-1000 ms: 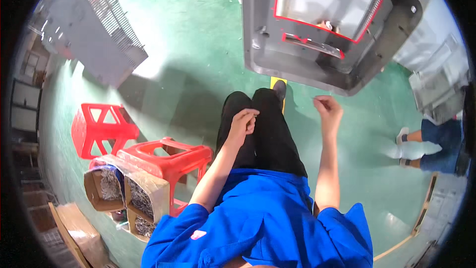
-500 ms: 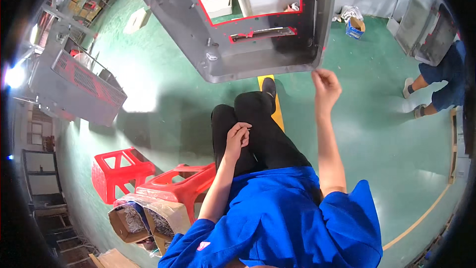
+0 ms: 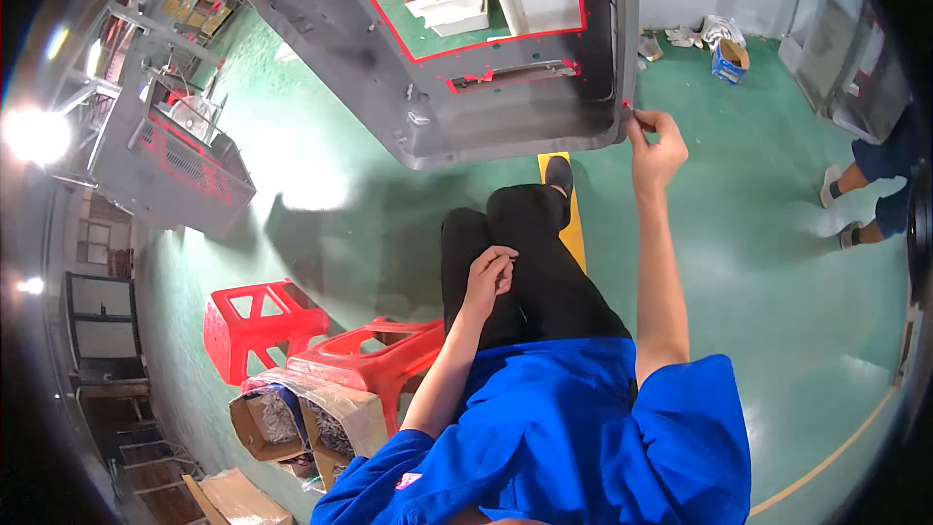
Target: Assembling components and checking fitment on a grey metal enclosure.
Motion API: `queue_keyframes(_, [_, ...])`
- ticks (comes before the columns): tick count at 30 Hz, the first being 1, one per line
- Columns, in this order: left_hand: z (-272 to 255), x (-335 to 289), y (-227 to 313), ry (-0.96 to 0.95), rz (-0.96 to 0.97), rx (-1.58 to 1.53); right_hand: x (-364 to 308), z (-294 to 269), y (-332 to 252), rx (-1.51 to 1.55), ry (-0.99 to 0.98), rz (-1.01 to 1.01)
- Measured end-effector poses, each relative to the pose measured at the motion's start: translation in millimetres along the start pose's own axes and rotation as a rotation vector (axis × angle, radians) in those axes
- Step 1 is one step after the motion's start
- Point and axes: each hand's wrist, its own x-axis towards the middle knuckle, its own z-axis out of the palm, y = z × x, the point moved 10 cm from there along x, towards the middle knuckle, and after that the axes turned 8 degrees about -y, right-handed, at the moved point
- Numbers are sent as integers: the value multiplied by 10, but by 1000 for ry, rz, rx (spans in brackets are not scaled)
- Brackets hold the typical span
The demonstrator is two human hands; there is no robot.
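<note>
A large grey moulded housing (image 3: pixel 330 49) hangs ahead of me, with red edging around its big rectangular opening and a narrow slot below that. At the housing's lower right rim is my right hand (image 3: pixel 659 154), thumb and forefinger pinched together against or very near the edge. A small red spot shows on the rim beside those fingertips; whatever they pinch is too small to make out. My left hand (image 3: pixel 489 277) rests by my thighs with its fingers curled and their tips together. Its contents, if any, are hidden.
Red plastic stools (image 3: pixel 262 326) stand at my left, beside open cardboard boxes (image 3: pixel 364 413) of small parts. Another grey housing (image 3: pixel 185 170) is farther left. A blue carton (image 3: pixel 729 62) sits on the floor at far right, and a person's legs (image 3: pixel 880 175) show at the right edge.
My right hand has moved up along the housing's right rim, its pinched fingertips now at the edge. My left hand stays curled by my thighs. The whole view has shifted slightly.
</note>
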Motion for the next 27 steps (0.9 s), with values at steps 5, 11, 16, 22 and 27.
queue_keyframes(5, [13,0,71,-2,45,126,-2,271,-290,-199,-183,-234])
queue_keyframes(11, [-26,-6,29,-17,4,0,104,457,-605,-251,-229,-312])
queue_keyframes(16, [19,-63,54,-6,-13,0,128,578,-502,-262,-268,-272])
queue_keyframes(22, [18,-55,94,-25,20,-5,263,742,-262,-12,-241,-93])
queue_keyframes(27, [95,-38,150,-13,10,-51,370,911,294,248,-256,312])
